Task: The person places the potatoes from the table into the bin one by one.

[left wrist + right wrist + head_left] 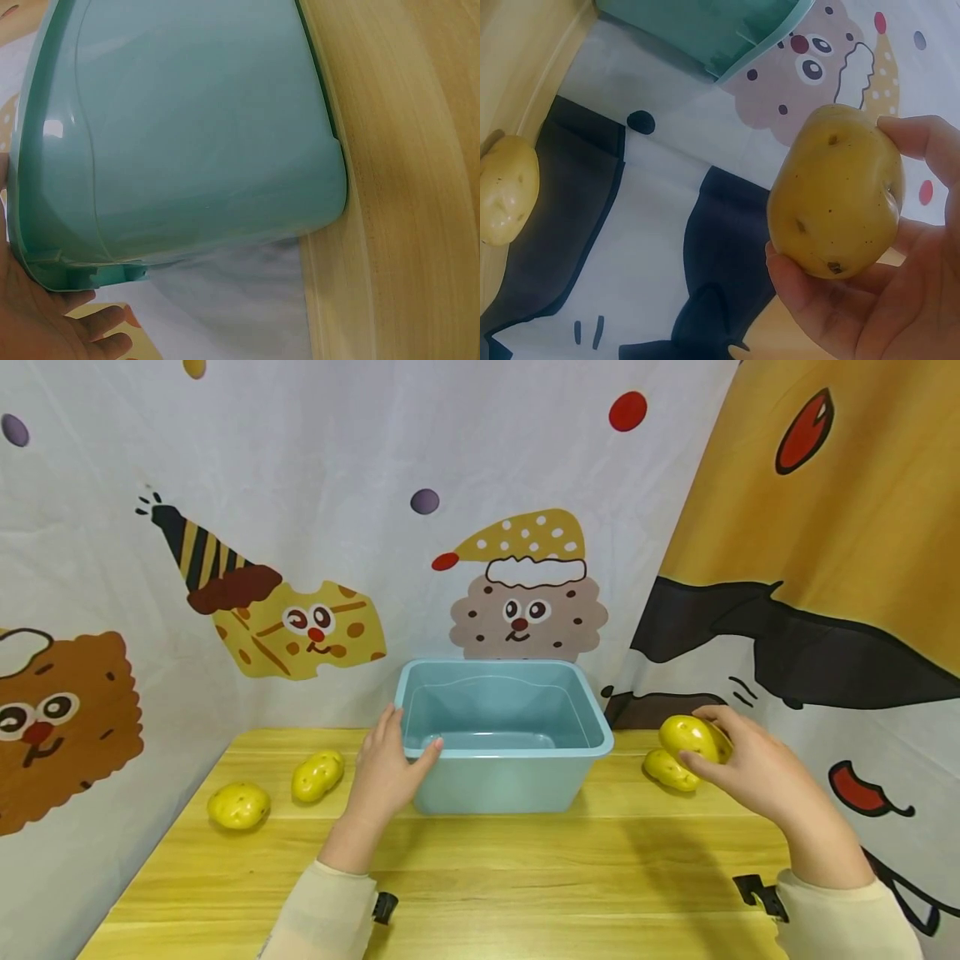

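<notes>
My right hand (757,768) grips a yellow potato (686,737) between thumb and fingers, raised above the table. In the right wrist view the held potato (836,191) shows small dark eyes. Just below it another potato (670,772) lies on the table. My left hand (386,768) rests at the near left corner of a light blue-green plastic bin (502,785). Its thumb reaches over the front rim and its fingers lie fairly straight along the left side. In the left wrist view those fingers (101,322) show below the bin's rim. The bin's visible inside holds nothing.
Two more potatoes, one farther left (238,806) and one nearer the bin (318,776), lie on the left of the wooden table (525,877). A printed cloth (337,468) with cartoon figures hangs right behind the table.
</notes>
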`<state>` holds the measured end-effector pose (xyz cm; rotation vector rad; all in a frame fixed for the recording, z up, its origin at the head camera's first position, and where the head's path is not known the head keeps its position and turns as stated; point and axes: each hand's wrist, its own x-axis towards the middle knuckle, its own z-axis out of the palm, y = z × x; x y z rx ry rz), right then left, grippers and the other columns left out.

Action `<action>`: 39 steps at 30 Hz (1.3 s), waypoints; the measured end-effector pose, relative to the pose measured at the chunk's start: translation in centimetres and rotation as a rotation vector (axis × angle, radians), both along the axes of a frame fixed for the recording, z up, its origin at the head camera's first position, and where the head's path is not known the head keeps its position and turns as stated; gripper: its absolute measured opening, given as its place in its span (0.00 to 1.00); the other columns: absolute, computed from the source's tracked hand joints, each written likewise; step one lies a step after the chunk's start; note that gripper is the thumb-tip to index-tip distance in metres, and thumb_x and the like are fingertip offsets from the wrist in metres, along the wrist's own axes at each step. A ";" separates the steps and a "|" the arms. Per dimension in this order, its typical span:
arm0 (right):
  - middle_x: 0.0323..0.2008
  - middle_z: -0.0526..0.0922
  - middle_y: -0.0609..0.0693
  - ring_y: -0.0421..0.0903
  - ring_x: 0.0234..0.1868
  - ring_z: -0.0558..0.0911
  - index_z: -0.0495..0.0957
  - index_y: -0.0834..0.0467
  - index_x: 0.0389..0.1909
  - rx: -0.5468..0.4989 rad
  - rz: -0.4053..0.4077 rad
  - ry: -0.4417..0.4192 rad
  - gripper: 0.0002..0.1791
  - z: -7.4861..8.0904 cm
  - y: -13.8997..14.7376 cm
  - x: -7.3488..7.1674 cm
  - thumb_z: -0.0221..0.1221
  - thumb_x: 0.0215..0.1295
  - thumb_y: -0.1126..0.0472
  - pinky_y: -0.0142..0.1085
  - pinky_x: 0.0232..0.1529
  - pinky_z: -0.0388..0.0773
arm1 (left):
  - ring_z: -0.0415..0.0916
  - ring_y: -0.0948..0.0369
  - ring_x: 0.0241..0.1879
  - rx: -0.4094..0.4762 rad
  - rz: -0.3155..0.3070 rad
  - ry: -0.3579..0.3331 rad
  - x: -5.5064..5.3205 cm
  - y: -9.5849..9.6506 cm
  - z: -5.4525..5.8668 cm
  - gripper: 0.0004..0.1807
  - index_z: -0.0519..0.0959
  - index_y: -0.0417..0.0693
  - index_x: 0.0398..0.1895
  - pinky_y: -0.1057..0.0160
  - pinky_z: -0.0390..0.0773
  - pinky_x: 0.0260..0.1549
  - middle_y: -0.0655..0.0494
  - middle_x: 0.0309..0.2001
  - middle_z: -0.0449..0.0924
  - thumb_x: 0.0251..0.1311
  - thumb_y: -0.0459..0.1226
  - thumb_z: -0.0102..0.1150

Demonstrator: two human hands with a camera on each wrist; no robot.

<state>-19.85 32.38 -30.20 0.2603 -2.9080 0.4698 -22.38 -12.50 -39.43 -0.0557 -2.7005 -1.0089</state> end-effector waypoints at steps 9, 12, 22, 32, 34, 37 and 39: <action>0.54 0.76 0.65 0.60 0.44 0.78 0.66 0.60 0.66 -0.001 0.028 0.043 0.39 0.6 -0.5 -0.3 0.63 0.64 0.39 0.54 0.38 0.75 | 0.48 0.38 0.75 -0.003 -0.004 -0.003 0.1 0.0 0.1 0.52 0.51 0.37 0.78 0.33 0.50 0.69 0.41 0.79 0.44 0.65 0.64 0.51; 0.53 0.76 0.64 0.59 0.44 0.78 0.66 0.60 0.65 0.001 0.031 0.051 0.38 0.8 -0.7 -0.3 0.63 0.64 0.39 0.53 0.37 0.75 | 0.48 0.38 0.74 0.000 -0.005 -0.003 0.1 0.0 0.1 0.51 0.51 0.37 0.78 0.33 0.51 0.69 0.41 0.79 0.44 0.66 0.63 0.53; 0.54 0.77 0.65 0.60 0.46 0.78 0.66 0.61 0.66 -0.002 0.056 0.051 0.38 1.7 -1.2 -0.8 0.62 0.65 0.40 0.55 0.40 0.75 | 0.48 0.38 0.74 -0.003 -0.002 -0.003 0.1 0.0 0.1 0.52 0.52 0.37 0.78 0.33 0.51 0.69 0.41 0.79 0.44 0.65 0.64 0.52; 0.51 0.77 0.63 0.58 0.44 0.76 0.66 0.59 0.66 -0.008 0.059 0.048 0.38 2.9 -2.1 -1.1 0.61 0.65 0.38 0.52 0.39 0.74 | 0.48 0.38 0.74 0.007 0.002 0.001 0.2 0.0 0.2 0.51 0.52 0.37 0.77 0.33 0.51 0.68 0.41 0.79 0.45 0.65 0.64 0.52; 0.50 0.78 0.62 0.58 0.44 0.76 0.66 0.59 0.66 -0.004 0.063 0.053 0.38 3.1 -2.3 -1.2 0.61 0.65 0.38 0.50 0.38 0.73 | 0.48 0.38 0.74 0.007 0.001 0.001 0.2 0.1 0.2 0.51 0.52 0.37 0.77 0.33 0.51 0.69 0.41 0.79 0.45 0.65 0.64 0.52; 0.50 0.78 0.61 0.57 0.42 0.76 0.67 0.58 0.65 -0.004 0.072 0.058 0.37 3.4 -2.6 -1.3 0.61 0.65 0.38 0.49 0.38 0.73 | 0.48 0.38 0.74 0.004 -0.001 0.001 0.2 0.1 0.2 0.51 0.52 0.37 0.77 0.33 0.51 0.68 0.41 0.79 0.45 0.65 0.64 0.52; 0.49 0.78 0.61 0.56 0.42 0.76 0.67 0.58 0.65 -0.005 0.077 0.059 0.37 3.6 -2.9 -1.5 0.62 0.65 0.38 0.49 0.38 0.73 | 0.48 0.38 0.74 0.005 0.000 -0.001 0.2 0.1 0.1 0.51 0.52 0.37 0.77 0.33 0.51 0.69 0.41 0.79 0.45 0.65 0.64 0.52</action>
